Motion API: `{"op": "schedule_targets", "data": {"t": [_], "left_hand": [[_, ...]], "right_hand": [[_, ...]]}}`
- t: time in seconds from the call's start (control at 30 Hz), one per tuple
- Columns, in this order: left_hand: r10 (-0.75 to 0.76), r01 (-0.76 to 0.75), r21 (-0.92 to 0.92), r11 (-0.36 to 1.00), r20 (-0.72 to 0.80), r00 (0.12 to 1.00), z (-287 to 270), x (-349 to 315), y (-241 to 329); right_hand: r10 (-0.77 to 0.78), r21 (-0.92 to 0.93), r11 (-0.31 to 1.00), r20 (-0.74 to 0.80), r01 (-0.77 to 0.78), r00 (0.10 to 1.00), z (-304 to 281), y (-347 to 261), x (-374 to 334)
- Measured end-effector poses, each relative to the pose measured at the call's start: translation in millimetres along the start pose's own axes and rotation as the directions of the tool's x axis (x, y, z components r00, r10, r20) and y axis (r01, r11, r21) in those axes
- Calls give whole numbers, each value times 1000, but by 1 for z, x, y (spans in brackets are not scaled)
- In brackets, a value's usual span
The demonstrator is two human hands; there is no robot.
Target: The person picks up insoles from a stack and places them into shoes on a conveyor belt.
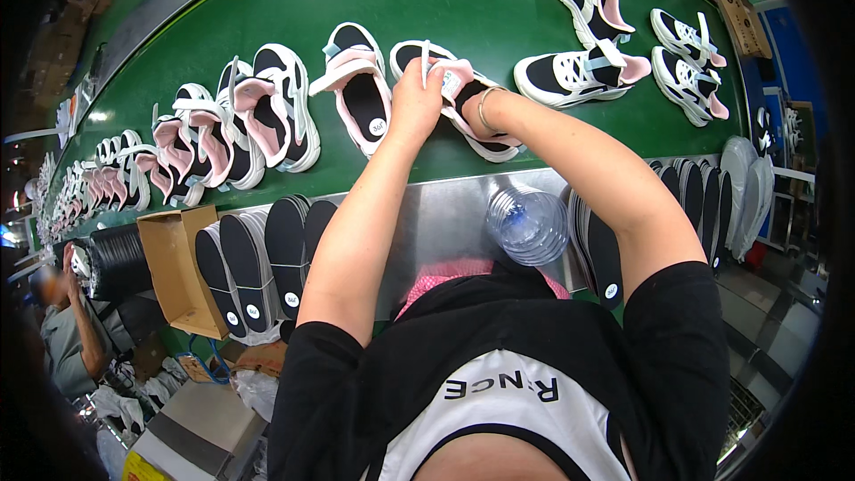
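A black, white and pink sneaker (pixel 458 78) lies on the green bench, toe pointing away from me. My left hand (pixel 417 100) is closed on its tongue near the laces. My right hand (pixel 472 112) reaches into the opening of this sneaker; its fingers are hidden inside, and a bracelet circles that wrist. Just left of my left hand sits a matching sneaker (pixel 358 93), opened wide, with a black insole and a round white sticker showing inside. To the right of my right hand, another laced sneaker (pixel 570 74) rests on its side.
A long row of sneakers (pixel 283 107) runs along the green bench (pixel 445 4) leftward. More sneakers (pixel 684 80) stand at right. Bundled black insoles (pixel 240 258), a cardboard box (pixel 183 267) and a clear plastic bottle (pixel 525 224) line the near edge. A person (pixel 76 330) sits at far left.
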State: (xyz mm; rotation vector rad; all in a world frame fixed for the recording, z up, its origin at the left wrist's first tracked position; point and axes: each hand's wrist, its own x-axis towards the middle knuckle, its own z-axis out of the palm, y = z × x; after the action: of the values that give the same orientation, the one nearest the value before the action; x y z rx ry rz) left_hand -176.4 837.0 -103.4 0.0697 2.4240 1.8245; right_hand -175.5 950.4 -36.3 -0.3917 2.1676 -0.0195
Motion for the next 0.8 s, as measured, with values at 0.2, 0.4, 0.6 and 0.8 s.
{"op": "schedule_targets", "data": {"t": [0.2,0.4,0.6,0.8], "left_hand": [[97,-95,61,994,-30,995,1,-3,-3],[31,-30,125,992,-8,999,0,-2,8],[4,2,108,994,-55,998,3,-4,10],[-43,45,57,997,-42,998,7,-2,12]], "right_hand": [[138,91,989,-285,-116,949,9,-9,-11],[113,-29,992,-237,-124,965,20,4,2],[-51,-184,981,28,55,998,11,5,-37],[-104,-150,981,107,120,989,30,23,-18]]}}
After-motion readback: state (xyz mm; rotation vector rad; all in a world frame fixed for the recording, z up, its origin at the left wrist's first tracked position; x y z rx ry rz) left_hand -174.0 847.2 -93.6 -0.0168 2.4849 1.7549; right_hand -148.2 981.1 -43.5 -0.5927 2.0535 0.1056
